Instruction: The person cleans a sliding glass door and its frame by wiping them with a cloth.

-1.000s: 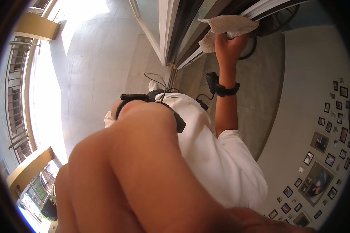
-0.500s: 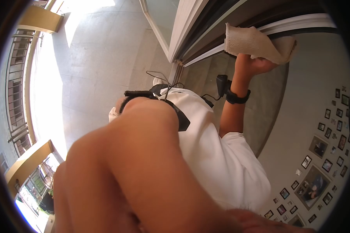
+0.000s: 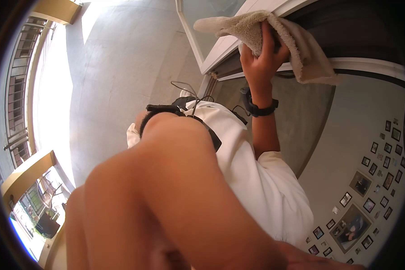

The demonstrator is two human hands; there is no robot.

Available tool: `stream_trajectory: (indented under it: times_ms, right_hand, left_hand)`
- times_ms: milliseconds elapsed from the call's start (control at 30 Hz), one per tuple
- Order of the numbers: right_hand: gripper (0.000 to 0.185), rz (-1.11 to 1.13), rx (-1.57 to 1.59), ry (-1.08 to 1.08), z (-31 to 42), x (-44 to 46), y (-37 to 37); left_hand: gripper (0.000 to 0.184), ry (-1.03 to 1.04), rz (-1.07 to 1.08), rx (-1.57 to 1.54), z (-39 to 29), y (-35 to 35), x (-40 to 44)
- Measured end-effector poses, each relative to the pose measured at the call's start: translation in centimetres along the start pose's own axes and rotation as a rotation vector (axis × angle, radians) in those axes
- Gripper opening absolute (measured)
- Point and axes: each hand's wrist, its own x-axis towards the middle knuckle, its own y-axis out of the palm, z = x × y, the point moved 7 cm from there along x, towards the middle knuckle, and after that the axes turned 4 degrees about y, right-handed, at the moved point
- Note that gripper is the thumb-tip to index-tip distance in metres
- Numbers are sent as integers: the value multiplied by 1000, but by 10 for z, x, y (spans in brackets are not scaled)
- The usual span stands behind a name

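My right hand (image 3: 261,63) is raised in the upper right, its fingers closed on a beige towel (image 3: 312,56). The towel spreads out on both sides of the hand and has a looped, fuzzy texture. It overlaps the white door frame (image 3: 227,49) behind it; whether it touches the frame I cannot tell. A black band (image 3: 261,110) wraps my right wrist. Very close to the camera, my left hand (image 3: 162,189) fills the lower middle, with a black strap around its wrist. Its fingertips run out of view, so what they touch is hidden.
A glass door panel (image 3: 211,18) stands at the top. Grey floor (image 3: 126,81) stretches left of my white shirt (image 3: 256,189), with bright sunlight beside a railing (image 3: 18,90). Many framed pictures (image 3: 353,229) hang on the right wall. Thin black cables (image 3: 191,92) lie near my waist.
My right hand has moved left and slightly up with the towel, which now hangs more spread out. The view has shifted a little; my left hand stays close to the camera.
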Motion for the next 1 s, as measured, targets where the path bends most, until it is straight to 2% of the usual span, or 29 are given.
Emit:
stream_trajectory:
  times_ms: [67,167,200,300,400,500,600,667,733,800,867,1000]
  right_hand:
    - [54,7,-5,2,3,-27,15]
    - [56,389,-27,235,-1,-68,53]
    - [56,389,-23,234,-4,-70,54]
    - [55,102,-66,63,10,-36,24]
    - [53,-120,-67,80,17,4,2]
    - [53,-172,-152,53,15,8,11]
    - [54,-130,-215,50,7,-25,35]
    - [54,-62,-233,54,5,-54,46]
    - [56,173,-216,155,-4,-74,65]
    - [58,189,-172,174,-3,-72,61]
    - [58,13,-214,124,11,-43,38]
    - [56,-139,-240,104,23,1,13]
  left_hand:
    - [18,3,-17,6,-4,-7,0]
    - [18,8,-33,10,-12,-14,1]
    - [18,4,-32,13,-15,-18,1]
    - [19,-4,-27,18,-23,-29,1]
    - [19,-7,-19,6,-26,-40,0]
    - [20,1,-15,-12,-31,-49,0]
    - [20,1,-27,-21,-35,-56,0]
    - [20,3,-46,-13,-38,-60,0]
    - [21,4,-56,-9,-42,-64,-1]
    - [21,-1,-63,-2,-47,-69,-1]
    - [21,-7,-64,-6,-52,-74,-1]
    - [22,-7,-80,-27,-61,-89,0]
